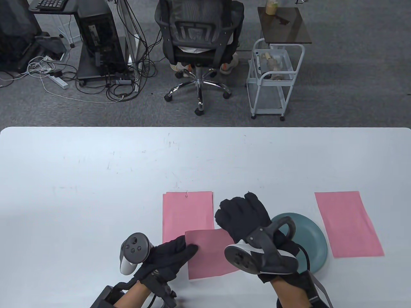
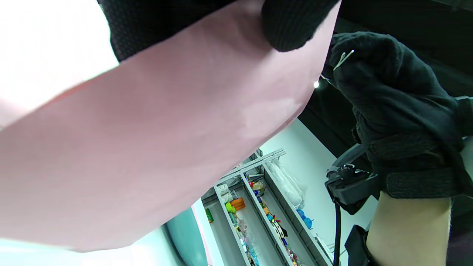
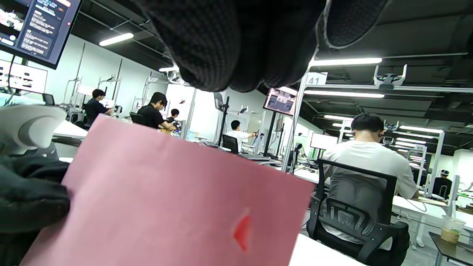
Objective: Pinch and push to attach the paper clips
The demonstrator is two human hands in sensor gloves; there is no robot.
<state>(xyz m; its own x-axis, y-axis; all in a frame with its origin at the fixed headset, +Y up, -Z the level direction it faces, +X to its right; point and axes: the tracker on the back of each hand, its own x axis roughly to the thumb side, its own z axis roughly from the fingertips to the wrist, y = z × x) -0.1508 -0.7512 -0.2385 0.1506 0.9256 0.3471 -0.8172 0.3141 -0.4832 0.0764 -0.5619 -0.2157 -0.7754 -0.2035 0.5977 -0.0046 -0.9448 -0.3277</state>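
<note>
A small silver paper clip [image 2: 343, 59] shows in the left wrist view, pinched in the curled fingers of the right hand [image 1: 243, 215], just beside the edge of a pink sheet [image 1: 210, 253]. That sheet is lifted off the white table [image 1: 96, 166] near its near edge, held at its left side by the left hand [image 1: 170, 255], whose fingers lie over the top of the paper and clamp it; the thumb side is hidden. The right hand is closed into a loose fist at the sheet's far right corner.

Behind the lifted sheet, a stack of pink paper [image 1: 187, 213] lies flat on the table, with a second paper clip [image 1: 186, 193] already fixed on its far edge. To the right, partly under the right wrist, sits a teal plate [image 1: 313, 237], and further right another pink sheet [image 1: 348, 224] lies flat, well apart from the rest.

Beyond the table's far edge stand a black mesh office chair [image 1: 197, 38] and a white wire cart [image 1: 273, 77].

In the right wrist view, a post bears a plate numbered "41" [image 3: 314, 79] and a further one reads "49" [image 3: 418, 147]; the text on the hanging monitor [image 3: 40, 26] is too small to read.
</note>
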